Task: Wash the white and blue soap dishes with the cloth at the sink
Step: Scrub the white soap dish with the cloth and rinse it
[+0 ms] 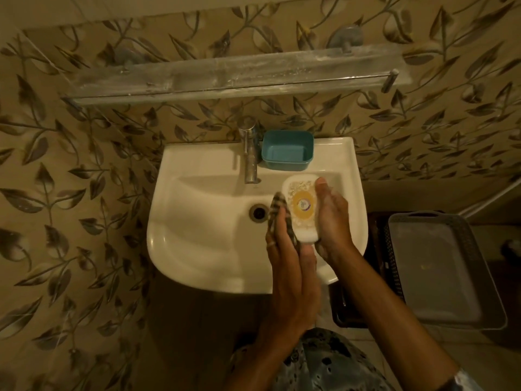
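The white soap dish [301, 204], with a round yellow sticker and crusty residue on the face turned up, is held over the right side of the white sink [197, 238]. My right hand [332, 221] grips its right edge. My left hand [284, 249] holds the checked cloth [277, 206] against the dish's left edge. The blue soap dish [287, 149] stands empty on the sink's back ledge, just right of the tap.
A chrome tap [250, 153] rises at the back centre, above the drain [258, 212]. A glass shelf [225, 77] runs along the leaf-patterned wall. A grey plastic basket [439, 266] sits to the right of the sink.
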The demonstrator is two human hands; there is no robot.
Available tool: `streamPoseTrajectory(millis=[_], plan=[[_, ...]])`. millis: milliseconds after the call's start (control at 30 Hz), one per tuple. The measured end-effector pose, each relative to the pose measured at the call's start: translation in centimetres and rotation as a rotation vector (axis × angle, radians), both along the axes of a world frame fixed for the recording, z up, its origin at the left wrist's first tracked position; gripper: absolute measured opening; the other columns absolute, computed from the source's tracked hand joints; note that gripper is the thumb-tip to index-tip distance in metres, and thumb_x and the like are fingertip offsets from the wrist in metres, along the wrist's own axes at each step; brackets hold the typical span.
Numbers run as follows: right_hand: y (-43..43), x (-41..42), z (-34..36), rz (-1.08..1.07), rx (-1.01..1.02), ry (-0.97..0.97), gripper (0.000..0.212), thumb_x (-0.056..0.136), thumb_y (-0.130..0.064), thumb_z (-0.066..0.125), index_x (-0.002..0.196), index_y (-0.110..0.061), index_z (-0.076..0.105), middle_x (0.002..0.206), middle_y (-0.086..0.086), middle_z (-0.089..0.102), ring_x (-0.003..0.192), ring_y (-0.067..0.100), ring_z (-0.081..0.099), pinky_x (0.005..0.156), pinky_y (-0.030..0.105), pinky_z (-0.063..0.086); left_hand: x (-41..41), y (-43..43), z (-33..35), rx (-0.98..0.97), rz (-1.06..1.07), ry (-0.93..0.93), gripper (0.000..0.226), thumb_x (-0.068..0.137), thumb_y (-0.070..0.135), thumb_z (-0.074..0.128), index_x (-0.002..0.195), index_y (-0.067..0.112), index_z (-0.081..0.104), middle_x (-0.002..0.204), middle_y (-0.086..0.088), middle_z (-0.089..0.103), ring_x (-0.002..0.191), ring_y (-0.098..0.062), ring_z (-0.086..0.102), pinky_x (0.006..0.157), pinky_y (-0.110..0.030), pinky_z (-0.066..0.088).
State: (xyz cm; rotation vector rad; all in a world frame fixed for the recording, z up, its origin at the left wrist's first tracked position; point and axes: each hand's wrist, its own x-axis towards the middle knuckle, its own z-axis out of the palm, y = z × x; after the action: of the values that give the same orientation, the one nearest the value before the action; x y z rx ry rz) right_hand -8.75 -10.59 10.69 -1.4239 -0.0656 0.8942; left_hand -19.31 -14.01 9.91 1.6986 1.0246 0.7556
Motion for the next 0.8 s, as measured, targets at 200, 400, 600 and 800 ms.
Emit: streamPoseTrajectory(millis=[200,400,600,800], plan=[[-0.9,-0.1,-1.0,0.222,0.038,0.116,0.023,0.096,-0.032,0.052,0.112,-0.016,0.059,0.106,0.014,0.072,0.095,0.028,0.071,0.087,0.045,0.056,0.2,2.2,1.0,0.118,0.001,0.038,0.052,0.091,0.05,0.025,0.141,0.043,0.019,0.134,0.015,0.032,0.114,0.001,0.037,0.091,-0.013,0.041],[-2.6,0.8,-1.2,0.435,0.161,0.284,0.042,0.089,-0.028,0.06,0.127,-0.012,0.055,0.116,0.019,0.068,0.101,0.031,0.067,0.091,0.045,0.053,0.3,7.5,0.4,-0.02,-0.058,0.073,0.047,0.088,0.055,0.026,0.134,0.045,0.033,0.136,0.002,0.045,0.123,-0.02,0.046,0.1,-0.045,0.045],[-1.5,0.2,-2.1,0.031,0.003,0.063,0.025,0.093,-0.029,0.058,0.11,-0.01,0.061,0.103,0.016,0.072,0.09,0.028,0.07,0.077,0.039,0.058,-0.2,2.2,-0.8,-0.056,-0.172,0.042,0.055,0.091,0.056,0.024,0.143,0.039,0.023,0.145,0.01,0.036,0.129,0.0,0.039,0.103,-0.027,0.042],[-1.8,-0.4,-2.3,0.164,0.063,0.141,0.025,0.095,-0.034,0.054,0.107,-0.014,0.063,0.106,0.018,0.072,0.098,0.034,0.069,0.09,0.049,0.054,0.1,1.3,-0.4,0.016,-0.032,0.047,0.056,0.087,0.058,0.023,0.141,0.044,0.019,0.139,0.018,0.031,0.12,-0.002,0.035,0.086,-0.001,0.028]])
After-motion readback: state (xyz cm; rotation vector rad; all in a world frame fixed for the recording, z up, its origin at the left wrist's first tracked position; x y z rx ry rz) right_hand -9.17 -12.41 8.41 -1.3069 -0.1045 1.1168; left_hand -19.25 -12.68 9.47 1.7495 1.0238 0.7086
